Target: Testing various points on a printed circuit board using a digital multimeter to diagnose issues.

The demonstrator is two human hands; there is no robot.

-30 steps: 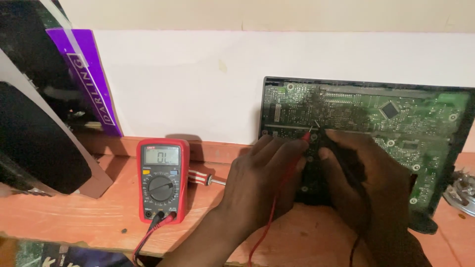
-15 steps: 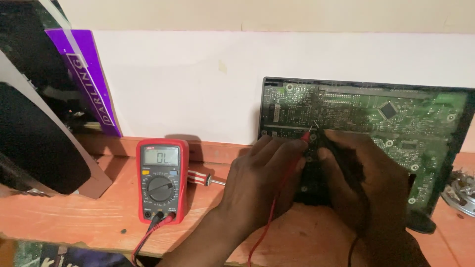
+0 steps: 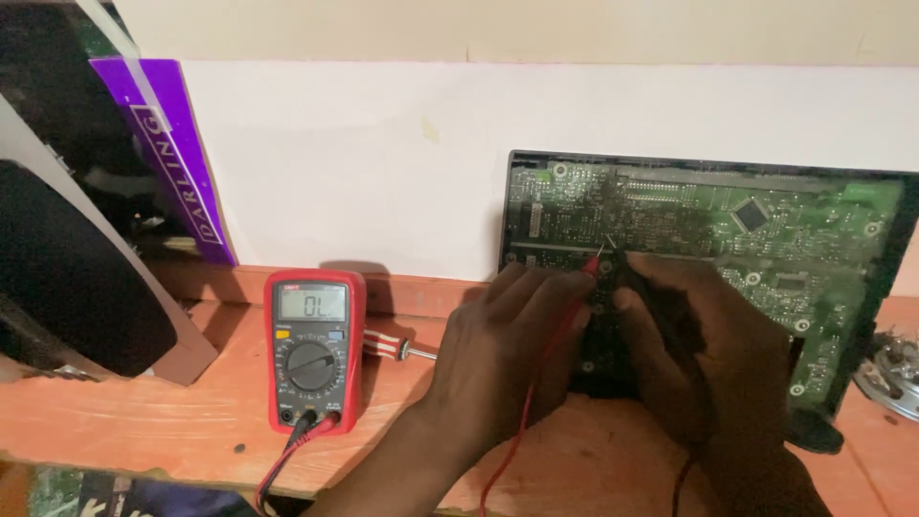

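Multimeter point(image 3: 314, 349) first: it lies face-up on the wooden bench point(image 3: 191, 421), well to the left of your left hand point(image 3: 507, 354), its screen turned toward you so you can read it without lifting either probe. A red lead and a black lead point(image 3: 287, 455) leave its bottom sockets and run off the near edge of the bench. Between the meter and your left wrist lies a screwdriver with a red-and-white striped handle point(image 3: 383, 342), out of the way but near.

Your left hand pinches the red probe point(image 3: 584, 278) between thumb and fingers, low on the shaft for steadiness, its tip resting on the green circuit board point(image 3: 785, 230) that leans upright against the white wall. Just beside it, your right hand point(image 3: 708, 354) is closed around what looks like the black probe, though the dark makes that hard to confirm. Both hands brace close together against the board's lower part.
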